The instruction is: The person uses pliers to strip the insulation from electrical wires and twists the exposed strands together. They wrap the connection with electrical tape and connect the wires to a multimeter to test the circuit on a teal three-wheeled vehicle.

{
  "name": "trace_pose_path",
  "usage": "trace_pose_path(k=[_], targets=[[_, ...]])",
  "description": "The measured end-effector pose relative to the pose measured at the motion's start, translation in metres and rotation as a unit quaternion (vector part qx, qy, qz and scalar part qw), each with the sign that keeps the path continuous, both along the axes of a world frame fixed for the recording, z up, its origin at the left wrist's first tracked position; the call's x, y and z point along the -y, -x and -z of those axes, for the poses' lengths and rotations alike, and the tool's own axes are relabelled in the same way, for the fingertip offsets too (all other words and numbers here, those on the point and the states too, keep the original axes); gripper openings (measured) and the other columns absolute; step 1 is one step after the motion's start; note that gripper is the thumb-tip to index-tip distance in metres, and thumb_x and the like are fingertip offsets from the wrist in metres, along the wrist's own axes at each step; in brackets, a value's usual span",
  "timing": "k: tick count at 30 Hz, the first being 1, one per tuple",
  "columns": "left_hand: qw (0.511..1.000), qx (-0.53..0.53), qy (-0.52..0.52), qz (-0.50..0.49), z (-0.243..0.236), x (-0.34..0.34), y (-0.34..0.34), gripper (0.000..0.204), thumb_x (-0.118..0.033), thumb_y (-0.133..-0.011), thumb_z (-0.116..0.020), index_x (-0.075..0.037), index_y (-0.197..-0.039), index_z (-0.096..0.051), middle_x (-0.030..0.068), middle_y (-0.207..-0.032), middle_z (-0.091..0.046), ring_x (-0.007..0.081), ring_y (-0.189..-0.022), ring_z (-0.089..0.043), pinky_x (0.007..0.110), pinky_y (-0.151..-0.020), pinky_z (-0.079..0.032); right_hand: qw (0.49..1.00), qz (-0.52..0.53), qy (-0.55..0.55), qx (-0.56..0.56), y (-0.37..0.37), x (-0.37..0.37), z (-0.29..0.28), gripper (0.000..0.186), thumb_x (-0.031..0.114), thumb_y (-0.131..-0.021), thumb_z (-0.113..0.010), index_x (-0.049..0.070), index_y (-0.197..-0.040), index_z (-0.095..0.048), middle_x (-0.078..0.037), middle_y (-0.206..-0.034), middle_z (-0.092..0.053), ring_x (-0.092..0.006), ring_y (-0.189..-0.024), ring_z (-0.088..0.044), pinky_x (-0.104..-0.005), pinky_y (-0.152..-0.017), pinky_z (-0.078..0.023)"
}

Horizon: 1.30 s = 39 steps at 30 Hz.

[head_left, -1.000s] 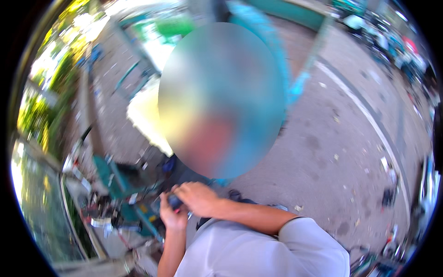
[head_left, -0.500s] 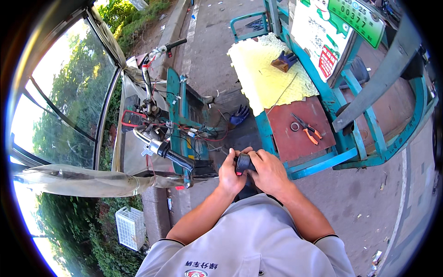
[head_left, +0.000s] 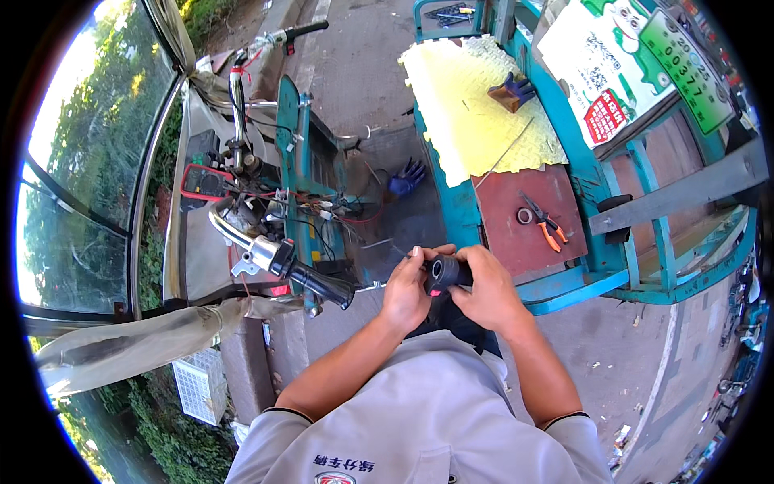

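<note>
Close in front of my body, my left hand point(head_left: 405, 292) and my right hand point(head_left: 489, 290) both hold a short black handlebar grip point(head_left: 447, 273). Its round, hollow end faces up toward me, and a small red button shows low on its side. Left fingers wrap its left side; the right thumb and fingers close on the other end. To the left a chrome handlebar point(head_left: 228, 227) carries another black grip point(head_left: 322, 282). Loose wires point(head_left: 322, 211) hang about the steering column beyond my left hand.
A red-rimmed multimeter point(head_left: 205, 183) lies by the handlebars. On the teal frame, a reddish-brown board point(head_left: 504, 210) bears orange-handled pliers point(head_left: 548, 228) and a tape roll point(head_left: 526, 215). A yellow foam mat point(head_left: 468, 97) has one work glove point(head_left: 512, 92); another glove point(head_left: 407, 178) lies on the floor.
The black grip has turned so its hollow end shows, and my hands have shifted around it. The view has swung slightly, moving the vehicle's near handlebar lower.
</note>
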State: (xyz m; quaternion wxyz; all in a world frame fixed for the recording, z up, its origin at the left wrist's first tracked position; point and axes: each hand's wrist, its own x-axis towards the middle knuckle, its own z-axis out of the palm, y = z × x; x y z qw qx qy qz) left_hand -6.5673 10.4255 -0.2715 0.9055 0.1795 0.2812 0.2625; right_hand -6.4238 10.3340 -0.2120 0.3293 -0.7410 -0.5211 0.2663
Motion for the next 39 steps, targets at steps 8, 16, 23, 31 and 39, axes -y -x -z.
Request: trace_pose_path(k=[8, 16, 23, 31, 39], targets=[[1.000, 0.003, -0.007, 0.010, 0.013, -0.019, -0.007, 0.040, -0.029, -0.108, -0.050, -0.003, -0.138, -0.049, 0.0136, -0.139, -0.057, 0.0204, -0.121, -0.056, 0.038, -0.103, -0.045, 0.998, -0.035, 0.003, 0.057, -0.033, -0.037, -0.004, 0.041, 0.004, -0.071, -0.077, 0.002, -0.107, -0.060, -0.017, -0.104, -0.061, -0.0404, -0.103, -0.061, -0.0486, -0.087, -0.051], [0.991, -0.101, -0.082, -0.016, 0.013, -0.024, -0.014, 0.056, -0.009, -0.094, -0.071, 0.002, -0.141, -0.042, 0.0119, -0.133, -0.056, 0.0198, -0.123, -0.055, 0.037, -0.109, -0.043, 0.992, -0.101, -0.019, 0.069, -0.073, -0.080, 0.023, 0.042, 0.002, -0.069, -0.077, 0.001, -0.108, -0.060, -0.017, -0.103, -0.061, -0.0401, -0.100, -0.061, -0.0478, -0.085, -0.050], [0.958, -0.220, -0.182, -0.030, 0.034, -0.015, -0.024, 0.044, -0.008, -0.092, -0.075, 0.003, -0.128, -0.053, 0.0094, -0.118, -0.064, 0.0160, -0.109, -0.061, 0.033, -0.100, -0.049, 0.991, -0.125, -0.007, 0.049, -0.088, -0.095, 0.039, 0.040, 0.006, -0.071, -0.076, 0.002, -0.108, -0.061, -0.018, -0.103, -0.061, -0.0397, -0.099, -0.061, -0.0485, -0.085, -0.050], [0.923, -0.295, -0.248, -0.011, 0.040, -0.025, -0.026, 0.035, -0.002, -0.094, -0.072, 0.002, -0.124, -0.056, 0.0080, -0.114, -0.066, 0.0133, -0.104, -0.063, 0.030, -0.092, -0.052, 0.991, -0.122, -0.012, 0.052, -0.087, -0.105, 0.037, 0.042, 0.002, -0.069, -0.077, 0.001, -0.108, -0.060, -0.018, -0.102, -0.060, -0.0409, -0.098, -0.060, -0.0477, -0.083, -0.050], [0.925, -0.287, -0.246, -0.029, 0.042, -0.024, -0.023, 0.028, -0.003, -0.095, -0.071, 0.003, -0.119, -0.059, 0.0066, -0.109, -0.069, 0.0112, -0.097, -0.064, 0.028, -0.084, -0.053, 0.989, -0.133, 0.002, 0.061, -0.083, -0.105, 0.032, 0.043, 0.007, -0.071, -0.079, 0.002, -0.109, -0.060, -0.018, -0.103, -0.060, -0.0402, -0.100, -0.060, -0.0491, -0.085, -0.050]])
